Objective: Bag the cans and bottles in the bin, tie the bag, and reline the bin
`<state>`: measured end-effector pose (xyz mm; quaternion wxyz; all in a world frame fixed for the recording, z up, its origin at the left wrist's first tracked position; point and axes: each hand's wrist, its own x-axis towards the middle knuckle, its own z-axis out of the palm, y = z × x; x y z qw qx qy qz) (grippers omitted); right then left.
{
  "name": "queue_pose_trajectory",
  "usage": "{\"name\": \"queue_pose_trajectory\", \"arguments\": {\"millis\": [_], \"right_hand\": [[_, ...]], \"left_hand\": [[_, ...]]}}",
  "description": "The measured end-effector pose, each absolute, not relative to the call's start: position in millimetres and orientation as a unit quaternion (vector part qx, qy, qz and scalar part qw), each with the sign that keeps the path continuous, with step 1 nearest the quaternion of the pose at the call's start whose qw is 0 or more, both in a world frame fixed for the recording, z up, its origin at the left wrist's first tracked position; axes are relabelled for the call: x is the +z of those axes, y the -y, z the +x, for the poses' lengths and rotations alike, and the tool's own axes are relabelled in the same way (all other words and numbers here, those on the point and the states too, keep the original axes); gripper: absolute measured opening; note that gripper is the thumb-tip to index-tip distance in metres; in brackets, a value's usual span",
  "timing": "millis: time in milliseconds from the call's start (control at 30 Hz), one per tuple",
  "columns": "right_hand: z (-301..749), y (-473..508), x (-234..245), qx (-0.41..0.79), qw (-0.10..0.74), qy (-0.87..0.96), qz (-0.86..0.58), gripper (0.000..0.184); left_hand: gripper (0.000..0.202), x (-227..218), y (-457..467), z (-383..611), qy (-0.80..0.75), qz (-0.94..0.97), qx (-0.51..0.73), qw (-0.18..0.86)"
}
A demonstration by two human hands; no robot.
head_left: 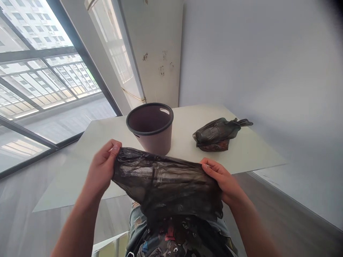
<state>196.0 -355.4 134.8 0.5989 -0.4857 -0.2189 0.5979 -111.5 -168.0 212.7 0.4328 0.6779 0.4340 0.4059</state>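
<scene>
I hold a thin black plastic bag (pixel 166 185) stretched out between both hands, in front of my chest and just before the table's near edge. My left hand (pixel 103 167) pinches the bag's upper left edge with thumb and fingers closed on it. My right hand (pixel 221 178) grips the upper right edge, fingers curled around the film. The bag hangs down over my lap. Right behind it on the white table (pixel 254 153) stands an empty brown bin (pixel 151 128) with a black rim.
A tied, filled black bag (pixel 217 134) lies on the table to the bin's right. A pale fridge (pixel 150 53) stands behind the table, a large window (pixel 40 78) on the left, a white wall on the right. Grey wooden floor (pixel 281 214) lies below.
</scene>
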Motion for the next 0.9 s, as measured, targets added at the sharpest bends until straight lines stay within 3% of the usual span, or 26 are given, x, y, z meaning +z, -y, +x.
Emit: {"name": "queue_pose_trajectory", "arguments": {"millis": [200,267,333,433,500,533,600,667,733,867,900], "right_hand": [[213.1,371.0,126.8,0.736,0.423,0.350,-0.395,0.048],[212.2,372.6,123.6,0.745,0.406,0.356,-0.390,0.041],[206.0,369.5,122.3,0.705,0.485,0.289,-0.429,0.033],[188.9,356.9,127.1,0.618,0.632,0.159,-0.439,0.030],[174.6,346.5,134.3,0.611,0.665,0.136,-0.407,0.029],[166.8,341.4,138.5,0.622,0.665,0.142,-0.388,0.029],[150.1,331.9,146.6,0.657,0.643,0.176,-0.352,0.031],[131.8,322.6,153.6,0.685,0.616,0.218,-0.323,0.031],[113.6,313.0,158.7,0.685,0.611,0.242,-0.316,0.030],[90.1,294.5,166.3,0.641,0.638,0.236,-0.355,0.035],[89.0,291.0,168.4,0.624,0.651,0.228,-0.369,0.035]], "left_hand": [[0.047,217.6,141.6,-147.7,-0.480,0.632,0.417,0.443],[0.051,215.8,133.6,-157.2,-0.458,0.640,0.407,0.464],[0.050,213.9,130.1,-160.7,-0.464,0.671,0.395,0.422],[0.046,212.7,141.1,-154.5,-0.533,0.716,0.404,0.200],[0.041,211.9,161.7,-145.3,-0.536,0.736,0.400,0.106],[0.032,210.8,175.2,-139.6,-0.518,0.753,0.388,0.119],[0.028,206.3,204.4,-126.3,-0.407,0.821,0.278,0.289],[0.050,198.2,230.2,-110.3,-0.330,0.843,0.170,0.388],[0.070,187.9,246.0,-94.2,-0.336,0.841,0.188,0.379],[0.006,177.0,245.9,-78.7,-0.348,0.812,0.228,0.409],[0.009,178.3,242.3,-80.1,-0.349,0.807,0.225,0.420]]}}
